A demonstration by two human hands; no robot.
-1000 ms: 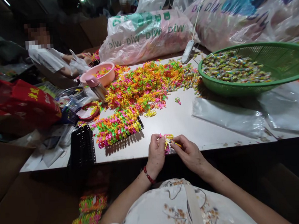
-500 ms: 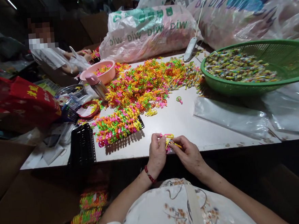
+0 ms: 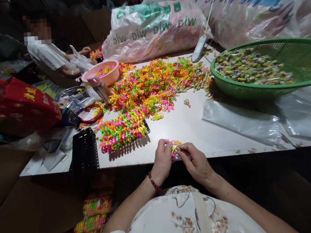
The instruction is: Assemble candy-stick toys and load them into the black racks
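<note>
My left hand (image 3: 161, 159) is closed, pinching small pink and yellow plastic pieces (image 3: 177, 142) over the table's front edge. Just to its right, my right hand (image 3: 197, 162) pinches a slim, candy-like tube (image 3: 177, 148) against those pieces. Fingers hide most of the tube, and the exact kind of the plastic pieces is too small to tell. Left of my hands, a black rack (image 3: 147, 127) bears rows of similar pink, green, orange and yellow pieces (image 3: 122, 133). Behind it spreads a large loose heap of such pieces (image 3: 148, 83).
On the right stands a green basket (image 3: 249, 92) of small wrapped tubes, with clear plastic bags (image 3: 241, 123) before it. Black racks (image 3: 84, 150), a flask (image 3: 100, 88) and a pink bowl (image 3: 112, 77) are at left. Another person (image 3: 47, 55) works beyond; big sacks (image 3: 155, 35) line the back.
My right fingers have moved slightly left, bringing the tube closer to the pieces in my left hand; less of the tube shows. The other person's hand has risen a little.
</note>
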